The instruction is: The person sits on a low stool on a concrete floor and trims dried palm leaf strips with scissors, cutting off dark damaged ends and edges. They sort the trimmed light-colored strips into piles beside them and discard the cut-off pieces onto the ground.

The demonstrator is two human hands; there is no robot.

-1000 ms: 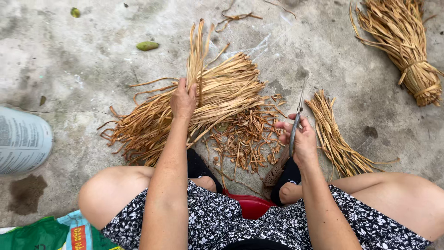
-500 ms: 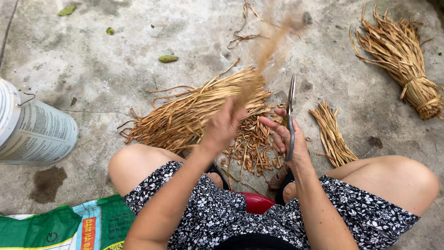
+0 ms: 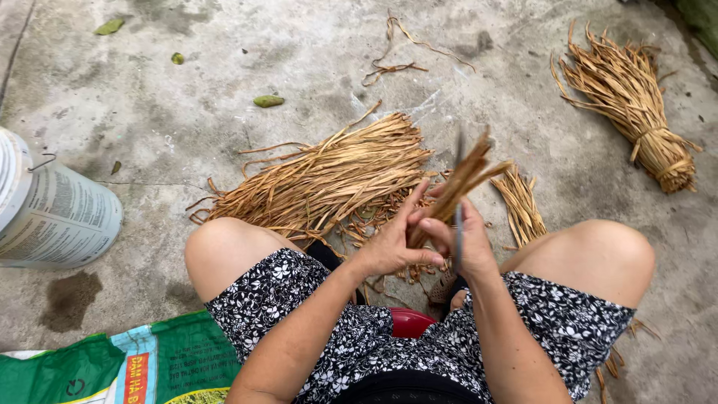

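Left hand (image 3: 390, 247) holds a small bunch of dry tan leaf strips (image 3: 460, 183), grip closed around the lower end; the strips fan up and away from the body. Right hand (image 3: 467, 247) is pressed against the same bunch from the other side, grip shut on a thin grey blade (image 3: 458, 198) that stands upright along the strips; handle hidden in the fist. Both hands sit above the gap between the bare knees.

Landmark: the big loose pile of dry tan strips (image 3: 329, 179) on the concrete floor (image 3: 187, 90). The held bunch is just right of the pile and nearer the person. A short flat bundle of trimmed strips (image 3: 521, 202) lies right of the pile, near the right knee. A tied sheaf of the same dry leaves (image 3: 632, 105) lies well right of the pile, bound near its thick end. A few curled stray strips (image 3: 396, 49) lie beyond the pile. A white plastic bucket (image 3: 48, 209) lies on its side well left of the pile; contents not visible. A green woven sack (image 3: 127, 366) lies left of the pile, nearest the person. Small green leaves (image 3: 268, 100) are scattered beyond the pile. A red stool (image 3: 410, 322) shows between the thighs. Short scraps (image 3: 374, 217) litter the floor under the hands.
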